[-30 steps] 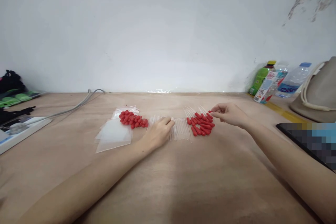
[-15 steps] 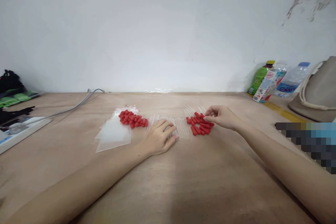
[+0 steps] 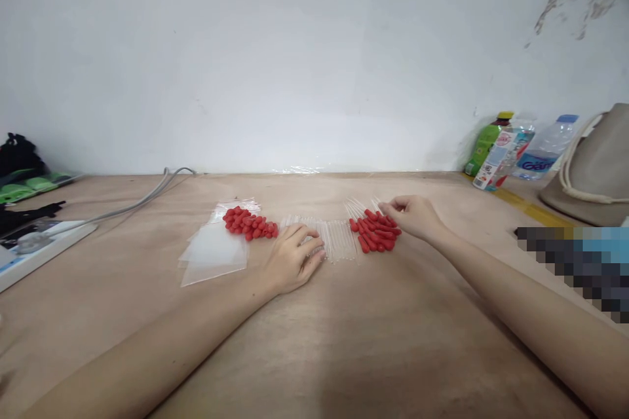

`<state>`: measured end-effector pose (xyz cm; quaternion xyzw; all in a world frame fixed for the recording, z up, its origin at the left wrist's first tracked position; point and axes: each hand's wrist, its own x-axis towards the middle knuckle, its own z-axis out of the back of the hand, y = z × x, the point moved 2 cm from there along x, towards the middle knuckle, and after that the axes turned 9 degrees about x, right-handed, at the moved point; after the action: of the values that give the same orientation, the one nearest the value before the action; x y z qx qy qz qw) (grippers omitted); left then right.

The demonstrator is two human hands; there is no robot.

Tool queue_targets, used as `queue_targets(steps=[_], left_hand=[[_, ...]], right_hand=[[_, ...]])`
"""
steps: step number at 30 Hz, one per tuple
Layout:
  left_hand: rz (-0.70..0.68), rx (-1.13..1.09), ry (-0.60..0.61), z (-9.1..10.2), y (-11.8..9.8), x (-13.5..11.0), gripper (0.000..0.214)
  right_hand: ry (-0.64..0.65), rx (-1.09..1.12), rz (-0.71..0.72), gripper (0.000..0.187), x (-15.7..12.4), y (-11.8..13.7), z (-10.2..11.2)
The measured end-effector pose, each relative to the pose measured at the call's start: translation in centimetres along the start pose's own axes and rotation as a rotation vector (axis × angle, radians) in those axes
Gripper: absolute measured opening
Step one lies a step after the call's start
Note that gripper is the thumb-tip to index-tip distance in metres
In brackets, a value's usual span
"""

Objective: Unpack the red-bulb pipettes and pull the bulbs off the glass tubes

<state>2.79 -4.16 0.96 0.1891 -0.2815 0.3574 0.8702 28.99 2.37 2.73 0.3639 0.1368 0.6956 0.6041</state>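
Note:
My left hand (image 3: pixel 295 256) lies over the left part of a row of clear glass tubes (image 3: pixel 341 240), its fingers bent and spread on them. Left of it, a heap of red rubber bulbs (image 3: pixel 246 222) rests on a stack of clear plastic bags (image 3: pixel 216 254). On the right, droppers (image 3: pixel 378 233), glass tubes with red bulbs fitted, lie in a pile with their thin tips pointing away from me. At that pile's upper right edge is my right hand (image 3: pixel 410 213), fingers curled together against the droppers; what they grip is hidden.
A white power strip (image 3: pixel 69 236) with a grey cable (image 3: pixel 132 205) lies on the left, near black and green items. At the back right stand a green bottle (image 3: pixel 486 144), a carton (image 3: pixel 498 158), a water bottle (image 3: pixel 545 150) and a beige bag (image 3: pixel 594 170).
The gap in the dropper pile has closed up with red bulbs. My right hand has shifted slightly at the pile's edge. My left hand has slid a little left, uncovering more tubes.

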Motion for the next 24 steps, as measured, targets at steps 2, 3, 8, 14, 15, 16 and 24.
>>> queue_targets(steps=[2,3,8,14,15,16,24], left_hand=[[0.003,0.004,-0.004,0.0,0.0,0.0,0.018],[0.005,0.006,-0.006,0.0,0.0,0.0,0.017],[0.012,0.009,-0.015,0.0,-0.1,0.0,0.017],[0.017,0.002,-0.012,-0.2,0.1,0.0,0.016],[0.015,-0.001,-0.013,-0.2,0.1,0.0,0.016],[0.013,-0.003,-0.015,-0.3,0.1,-0.1,0.016],[0.013,-0.002,-0.015,-0.3,0.1,-0.1,0.016]], right_hand=[[-0.07,-0.056,-0.101,0.03,1.1,-1.3,0.6],[-0.074,-0.088,-0.158,0.027,1.6,-2.0,0.8],[0.024,-0.146,-0.317,0.03,3.5,-4.1,0.3],[0.126,-0.135,-0.39,0.029,4.4,-5.2,-1.3],[0.131,-0.133,-0.398,0.028,4.5,-5.4,-1.5],[0.131,-0.131,-0.407,0.027,4.5,-5.5,-1.6],[0.001,-0.094,-0.432,0.022,4.2,-5.0,-1.3]])
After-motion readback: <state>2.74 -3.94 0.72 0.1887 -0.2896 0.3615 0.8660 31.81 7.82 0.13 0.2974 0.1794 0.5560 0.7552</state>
